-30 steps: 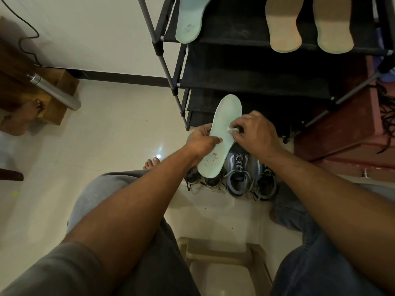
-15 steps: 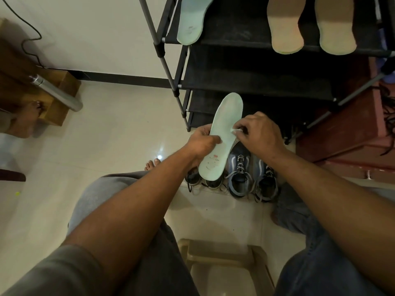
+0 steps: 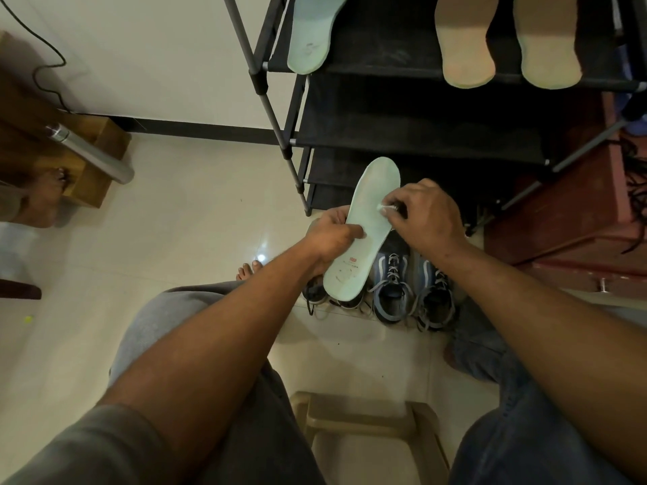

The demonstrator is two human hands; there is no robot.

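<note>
A pale green insole [image 3: 367, 225] stands tilted in mid-air in front of the black shoe rack [image 3: 413, 134]. My left hand [image 3: 331, 236] grips its left edge, thumb across the face. My right hand [image 3: 425, 215] pinches a small white wad [image 3: 381, 209] against the insole's right side. Under the insole, a pair of blue laced sneakers [image 3: 409, 288] sits on the floor. A second green insole [image 3: 311, 33] lies on the rack's top shelf, and two tan insoles [image 3: 507, 43] lie further right.
Another dark shoe [image 3: 315, 292] shows partly beneath the held insole. A beige plastic stool [image 3: 367, 425] is between my knees. A wooden block with a metal tube [image 3: 87, 155] and another person's foot [image 3: 45, 194] are at left. Red-brown steps [image 3: 574, 225] rise at right.
My right hand with the white wad has shifted slightly along the insole's right side. The left hand keeps the same hold.
</note>
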